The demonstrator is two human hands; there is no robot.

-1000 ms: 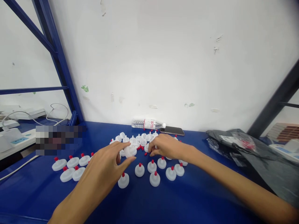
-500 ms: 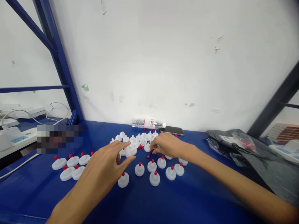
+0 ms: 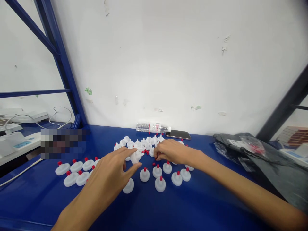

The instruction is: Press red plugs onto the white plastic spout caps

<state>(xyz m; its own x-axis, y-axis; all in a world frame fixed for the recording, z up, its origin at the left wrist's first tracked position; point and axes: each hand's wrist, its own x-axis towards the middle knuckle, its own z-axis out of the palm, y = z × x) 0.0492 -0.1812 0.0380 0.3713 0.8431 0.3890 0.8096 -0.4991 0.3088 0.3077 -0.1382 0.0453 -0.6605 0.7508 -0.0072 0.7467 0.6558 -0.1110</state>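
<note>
Between the thumb and fingers of my left hand (image 3: 115,166) is a white nozzle cap (image 3: 136,156), its bare spout pointing right. My right hand (image 3: 170,150) is closed in a pinch at the right side of the pile; a small dark red bit shows at its fingertips, too small to make out clearly. A loose red tip (image 3: 154,164) lies just below those fingers. Uncapped white caps (image 3: 148,146) are heaped behind the hands with small red tips (image 3: 146,151) among them. White caps with red tips (image 3: 160,184) stand in front, and others (image 3: 70,179) stand at the left.
Against the wall lie a clear bottle (image 3: 155,128) and a dark phone (image 3: 178,134). Black and grey plastic bags (image 3: 260,163) cover the right side. At the left are a white power strip (image 3: 26,142), cables and a blue metal frame (image 3: 64,70).
The white cap in my left hand has tilted, so its spout now points right. My right hand has shifted very slightly and stays pinched. The whole view has moved a little.
</note>
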